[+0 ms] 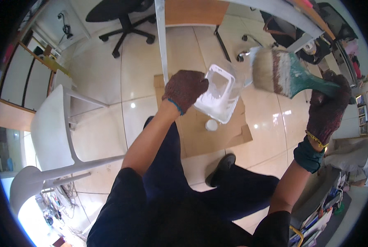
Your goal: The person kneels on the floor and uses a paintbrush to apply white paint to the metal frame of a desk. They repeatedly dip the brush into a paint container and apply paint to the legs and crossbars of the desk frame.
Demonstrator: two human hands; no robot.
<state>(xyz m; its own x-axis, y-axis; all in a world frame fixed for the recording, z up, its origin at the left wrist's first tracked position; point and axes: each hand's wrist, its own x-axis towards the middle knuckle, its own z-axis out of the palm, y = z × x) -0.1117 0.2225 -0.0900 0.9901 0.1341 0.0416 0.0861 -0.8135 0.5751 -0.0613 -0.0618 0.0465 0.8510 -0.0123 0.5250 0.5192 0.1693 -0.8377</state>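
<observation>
From my remote view, two hands are at work, both in dark maroon knitted gloves and both closed on something. The left hand (186, 91) grips the near-left edge of one white and translucent plastic, box-shaped container (219, 99). The right hand (329, 99) is wrapped around the handle of one broad green paintbrush with pale, stained bristles (291, 76), held up on the right, its bristles toward the container but seemingly apart from it.

I judge the step in hand to be bringing brush and container together, perhaps for loading the bristles; I can't tell whether they are wet. The next move would call for a steady, level container and a small inward turn of the right wrist to line the bristles up with the opening.

Below the container I count one small round white cap (211, 125), lying on one flattened brown cardboard sheet (198, 144) on the pale tiled floor (145, 109). Nearer me is one dark shoe (220, 171). Farther out, I count one black swivel chair (126, 26) at upper left and at least one white plastic chair (52, 127) on the left.
</observation>
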